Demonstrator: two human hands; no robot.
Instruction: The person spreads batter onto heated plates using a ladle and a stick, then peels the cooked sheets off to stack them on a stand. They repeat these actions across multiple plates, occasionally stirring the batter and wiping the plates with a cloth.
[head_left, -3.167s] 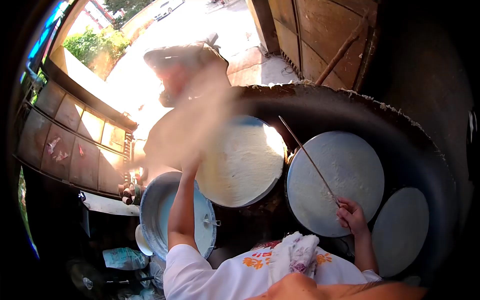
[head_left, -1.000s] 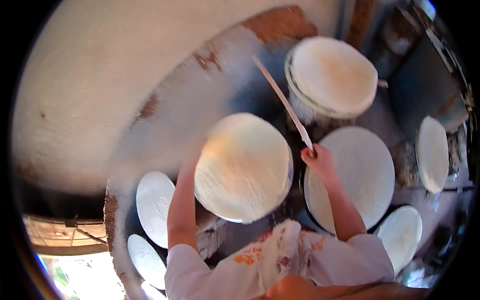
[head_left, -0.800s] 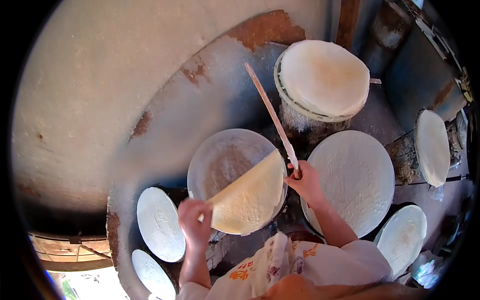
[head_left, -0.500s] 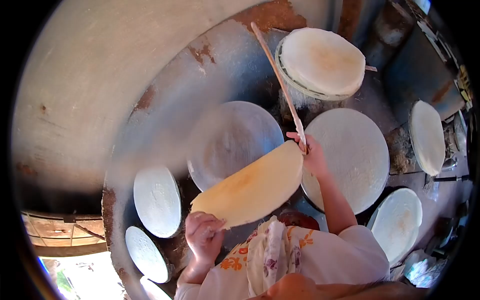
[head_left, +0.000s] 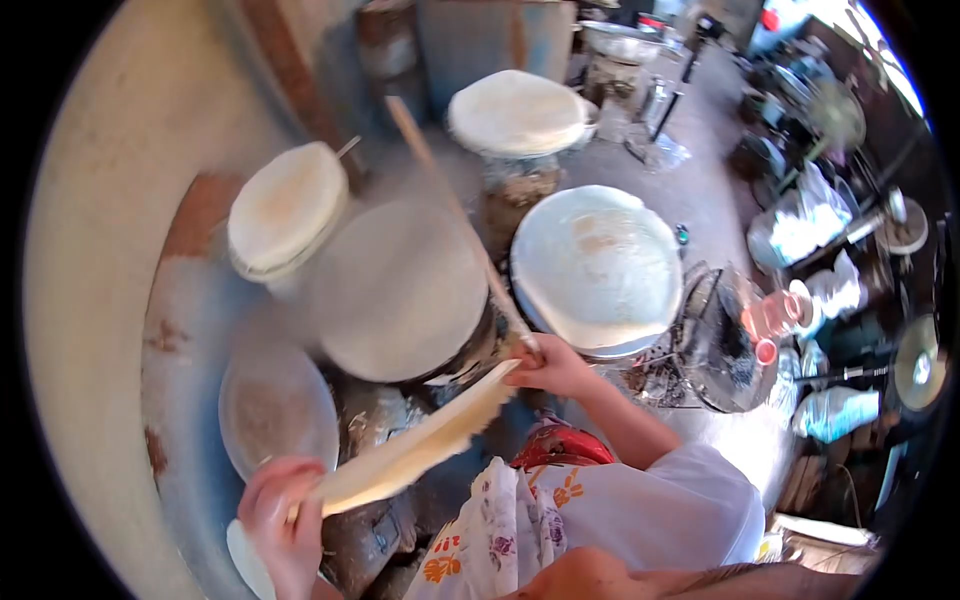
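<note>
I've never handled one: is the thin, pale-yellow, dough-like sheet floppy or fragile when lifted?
The thin, pale-yellow, dough-like sheet is probably light, looking so slim. It seems fairly firm rather than limp, with little sag between the left hand and right hand. Its ragged lower edge suggests it might tear.

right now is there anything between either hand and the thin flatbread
Nothing visible: the left hand grips one end of the thin flatbread, and the right hand is at the other. The wooden stick in the right hand slants away from it.
</note>
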